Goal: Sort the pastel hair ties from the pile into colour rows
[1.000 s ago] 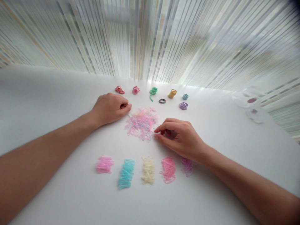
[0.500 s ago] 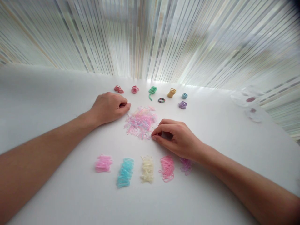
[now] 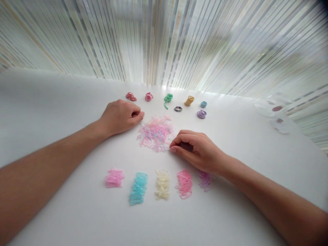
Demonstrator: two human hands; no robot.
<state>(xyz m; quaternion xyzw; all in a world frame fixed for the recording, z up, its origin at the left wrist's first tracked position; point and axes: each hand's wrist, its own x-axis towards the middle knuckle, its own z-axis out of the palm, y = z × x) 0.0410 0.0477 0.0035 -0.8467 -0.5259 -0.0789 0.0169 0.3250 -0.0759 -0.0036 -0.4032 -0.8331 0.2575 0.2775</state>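
A loose pile of pastel rubber bands (image 3: 155, 133), mostly pink and lilac, lies on the white table between my hands. My left hand (image 3: 121, 117) rests closed in a loose fist just left of the pile, with nothing seen in it. At the pile's right edge my right hand (image 3: 196, 148) is pinched, thumb against fingertips, on a thin, pale rubber band that is mostly hidden. Nearer me are sorted heaps of bands: light pink (image 3: 114, 178), blue (image 3: 138, 188), cream (image 3: 162, 185), bright pink (image 3: 184, 184) and purple (image 3: 205, 180), the last partly under my right wrist.
Along the back lie coiled cords: red (image 3: 131, 96), pink (image 3: 149, 97), green (image 3: 168, 98), yellow (image 3: 189, 100), blue (image 3: 203, 104) and purple (image 3: 201, 114). A multicoloured ring (image 3: 178, 109) sits among them. Clear plastic pieces (image 3: 271, 106) lie far right, before a string curtain (image 3: 159, 41).
My right hand has drawn slightly right, away from the pile, keeping its pinch. My left hand stays by the pile. The whole view has shifted a little.
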